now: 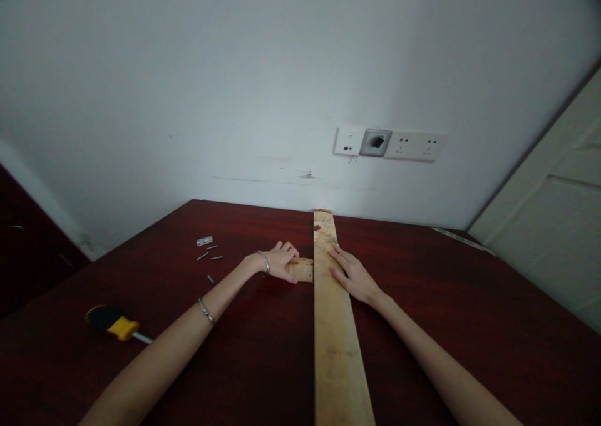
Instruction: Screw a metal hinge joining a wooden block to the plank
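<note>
A long pale wooden plank [335, 332] lies lengthwise on the dark red tabletop, its far end close to the wall. My left hand [280, 262] is closed round a short wooden block [303, 270], whose end meets the plank's left side at a right angle. On the plank's right edge, my right hand [353, 277] holds it, fingers and thumb laid over the top. Left of my hands are a small metal hinge plate [205, 241] and several screws [203, 256]. A yellow and black screwdriver [123, 327] lies by my left forearm, which hides its tip.
Behind the table [263, 376] rises a white wall [211, 88] with a row of sockets [416, 146]. A thin pale strip [462, 240] lies at the table's far right edge, near a white panelled door [554, 225].
</note>
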Tool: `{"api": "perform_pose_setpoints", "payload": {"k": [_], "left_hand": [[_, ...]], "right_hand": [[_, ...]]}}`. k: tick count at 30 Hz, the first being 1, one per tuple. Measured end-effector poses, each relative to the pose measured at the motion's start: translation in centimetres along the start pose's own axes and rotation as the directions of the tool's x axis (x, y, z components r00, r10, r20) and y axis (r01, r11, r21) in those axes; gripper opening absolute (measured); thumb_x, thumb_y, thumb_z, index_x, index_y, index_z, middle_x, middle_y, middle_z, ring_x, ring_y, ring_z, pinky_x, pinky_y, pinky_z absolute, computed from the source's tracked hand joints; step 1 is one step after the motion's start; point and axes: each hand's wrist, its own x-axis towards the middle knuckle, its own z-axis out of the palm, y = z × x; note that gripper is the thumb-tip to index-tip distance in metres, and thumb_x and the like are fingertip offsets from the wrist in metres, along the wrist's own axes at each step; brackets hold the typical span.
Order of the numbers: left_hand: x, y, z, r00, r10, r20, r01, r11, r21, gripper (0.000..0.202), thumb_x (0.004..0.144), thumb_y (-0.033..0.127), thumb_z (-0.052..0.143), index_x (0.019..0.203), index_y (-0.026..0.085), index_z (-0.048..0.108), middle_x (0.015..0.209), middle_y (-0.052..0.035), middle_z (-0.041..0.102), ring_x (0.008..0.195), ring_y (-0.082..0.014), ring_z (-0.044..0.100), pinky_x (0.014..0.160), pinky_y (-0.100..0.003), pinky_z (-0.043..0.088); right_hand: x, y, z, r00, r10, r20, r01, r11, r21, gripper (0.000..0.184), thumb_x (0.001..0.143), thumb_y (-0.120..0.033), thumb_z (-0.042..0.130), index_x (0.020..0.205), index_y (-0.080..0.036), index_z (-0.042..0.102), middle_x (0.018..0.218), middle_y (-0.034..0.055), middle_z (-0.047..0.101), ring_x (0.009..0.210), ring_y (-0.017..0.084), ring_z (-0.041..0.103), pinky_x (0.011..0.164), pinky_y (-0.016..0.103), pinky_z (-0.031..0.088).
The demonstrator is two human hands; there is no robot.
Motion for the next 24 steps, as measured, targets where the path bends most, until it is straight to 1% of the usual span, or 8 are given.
{"api": "perform_pose_setpoints", "payload": {"k": [3, 7, 10, 13, 18, 24], "left_hand": [[0.02, -0.01, 0.05, 1.000, 0.002, -0.002, -0.002, 1.000, -0.004, 0.068, 0.067, 0.060, 0.069, 0.116, 0.019, 0.045, 0.123, -0.0097, 0.041, 0.111, -0.0287, 0.040, 0.094, -0.038, 0.040], [0.11, -0.13, 0.27, 1.000, -0.004, -0.008, 0.004, 1.000, 0.006, 0.067, 0.068, 0.057, 0.070, 0.117, 0.019, 0.045, 0.123, -0.0095, 0.042, 0.111, -0.0287, 0.040, 0.095, -0.037, 0.039], [0.20, -0.28, 0.39, 1.000, 0.006, -0.006, -0.006, 1.000, 0.008, 0.068, 0.068, 0.057, 0.069, 0.117, 0.018, 0.045, 0.123, -0.0096, 0.041, 0.110, -0.0283, 0.040, 0.095, -0.036, 0.039], [0.21, -0.34, 0.33, 1.000, 0.009, -0.006, -0.009, 1.000, 0.001, 0.068, 0.069, 0.057, 0.069, 0.118, 0.017, 0.044, 0.124, -0.0100, 0.041, 0.110, -0.0281, 0.040, 0.095, -0.036, 0.039], [0.13, -0.27, 0.20, 1.000, -0.003, 0.003, 0.003, 1.000, -0.004, 0.067, 0.068, 0.057, 0.069, 0.117, 0.019, 0.045, 0.123, -0.0094, 0.041, 0.111, -0.0285, 0.040, 0.094, -0.037, 0.039], [0.35, -0.59, 0.54, 1.000, 0.009, -0.008, -0.009, 1.000, -0.008, 0.070, 0.067, 0.059, 0.069, 0.118, 0.019, 0.045, 0.123, -0.0097, 0.041, 0.110, -0.0284, 0.040, 0.094, -0.037, 0.039]], "right_hand": [[0.04, -0.04, -0.01, 1.000, -0.003, -0.002, 0.003, 1.000, -0.004, 0.056, 0.094, -0.049, 0.037, 0.138, -0.016, 0.048, 0.150, 0.0151, 0.038, 0.138, 0.028, 0.038, 0.113, 0.048, 0.031], [0.09, -0.06, -0.04, 1.000, 0.001, 0.013, 0.000, 1.000, -0.019, 0.057, 0.094, -0.047, 0.036, 0.138, -0.012, 0.047, 0.150, 0.0174, 0.038, 0.138, 0.028, 0.037, 0.113, 0.047, 0.031], [0.11, -0.07, -0.08, 1.000, 0.003, 0.008, -0.003, 1.000, -0.014, 0.056, 0.094, -0.046, 0.037, 0.138, -0.012, 0.047, 0.150, 0.0168, 0.038, 0.139, 0.027, 0.037, 0.114, 0.047, 0.031], [0.11, -0.13, -0.14, 1.000, -0.001, 0.016, 0.001, 1.000, -0.024, 0.057, 0.094, -0.046, 0.036, 0.138, -0.010, 0.047, 0.150, 0.0179, 0.037, 0.139, 0.027, 0.036, 0.114, 0.046, 0.030], [0.09, -0.26, -0.21, 1.000, 0.005, 0.017, -0.005, 0.999, -0.036, 0.057, 0.095, -0.045, 0.036, 0.138, -0.010, 0.047, 0.150, 0.0173, 0.037, 0.139, 0.026, 0.036, 0.114, 0.045, 0.029], [0.08, -0.21, -0.17, 1.000, 0.008, 0.023, -0.007, 1.000, -0.024, 0.058, 0.095, -0.046, 0.036, 0.138, -0.009, 0.047, 0.150, 0.0181, 0.037, 0.138, 0.027, 0.037, 0.115, 0.044, 0.028]]}}
